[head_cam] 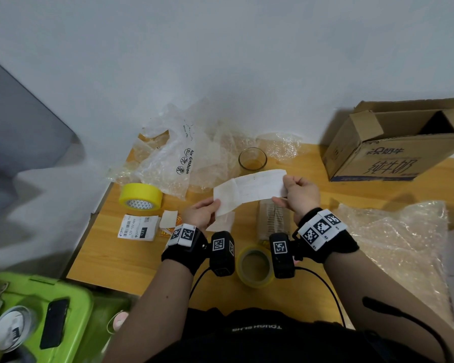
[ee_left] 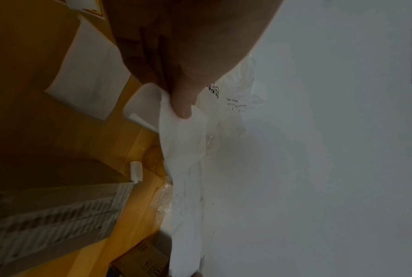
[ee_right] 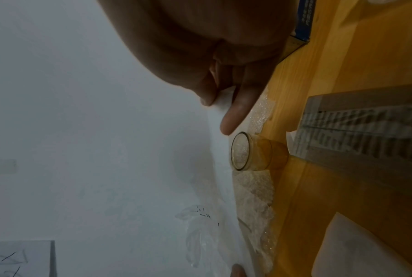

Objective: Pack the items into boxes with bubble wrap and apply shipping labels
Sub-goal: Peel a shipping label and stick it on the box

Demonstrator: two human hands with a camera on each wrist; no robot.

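Note:
Both hands hold a long white shipping label (head_cam: pixel 249 191) stretched above the wooden table (head_cam: pixel 121 252). My left hand (head_cam: pixel 215 208) pinches its lower left end, thumb (ee_left: pixel 183 105) on the paper (ee_left: pixel 183 150). My right hand (head_cam: pixel 283 190) pinches the upper right end, fingers (ee_right: pixel 233 116) against the sheet. Under the label lies a small taped cardboard box (head_cam: pixel 273 218), also in the wrist views (ee_left: pixel 58 206) (ee_right: pixel 366 131). An empty glass jar (head_cam: pixel 252 159) (ee_right: pixel 252 151) stands behind the label. Bubble wrap (head_cam: pixel 184 158) is heaped at the back.
A large open cardboard box (head_cam: pixel 393 145) stands at the back right. More bubble wrap (head_cam: pixel 393 244) lies at the right. A yellow tape roll (head_cam: pixel 141 196), printed labels (head_cam: pixel 138 226) and a clear tape roll (head_cam: pixel 254 265) sit near me. A green bin (head_cam: pixel 37 310) is at the lower left.

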